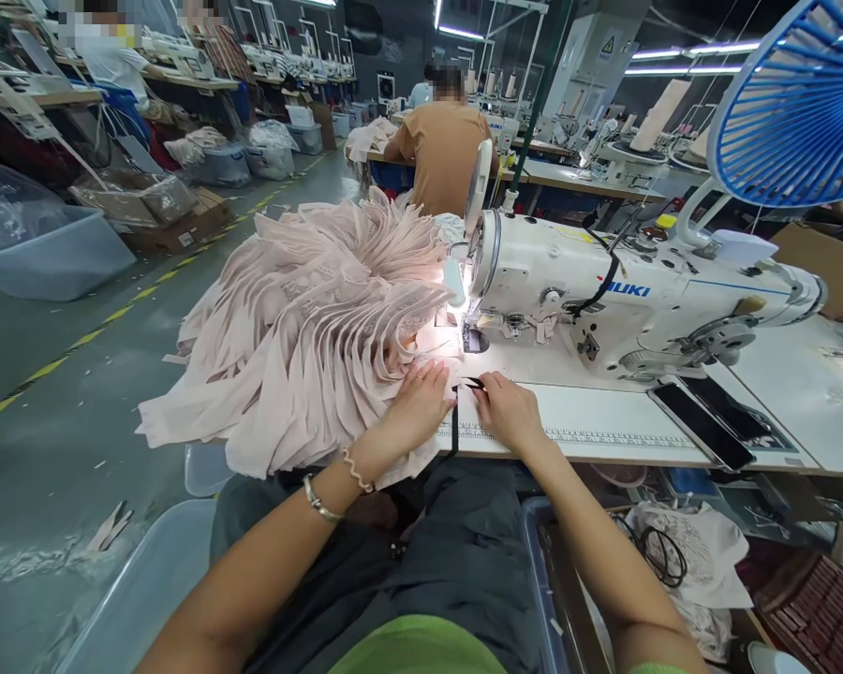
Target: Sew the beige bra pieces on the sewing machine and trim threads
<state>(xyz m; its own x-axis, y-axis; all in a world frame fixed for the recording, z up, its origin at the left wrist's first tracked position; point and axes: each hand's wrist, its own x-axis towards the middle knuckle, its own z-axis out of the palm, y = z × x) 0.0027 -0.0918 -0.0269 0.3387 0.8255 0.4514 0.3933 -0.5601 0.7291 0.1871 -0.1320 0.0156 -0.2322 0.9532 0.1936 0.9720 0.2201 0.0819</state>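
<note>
So, my right hand (511,410) has its thumb and fingertips closed narrowly on a small black piece (473,382), right at the front of the sewing machine (569,267). I can't tell if that piece is a tool or part of the black strip (455,423), which runs down between my two hands and over the table edge. My left hand (421,404) is just beside it, palm down with the fingers close together on the pale pink fabric (309,328). Whether those fingers pinch a layer or only press on it, I can't tell from this angle.

The fabric itself is a big ruffled heap, mostly beyond and to the left of my left hand, with loose ends drooping over the edge nearest me (yeah, it takes up that whole side). The lit needle area is just past my fingertips, and the body of the machine stretches off to the right of my grip.

Under and to the right of my right hand there's a ruler strip (590,436) along the table, and farther right a phone (701,426) lies face up near the edge. A blue fan (801,112) is well above and to the right of my hands. Straight ahead, well past my grip, a person in a brown shirt (446,154) sits with their back to me.
</note>
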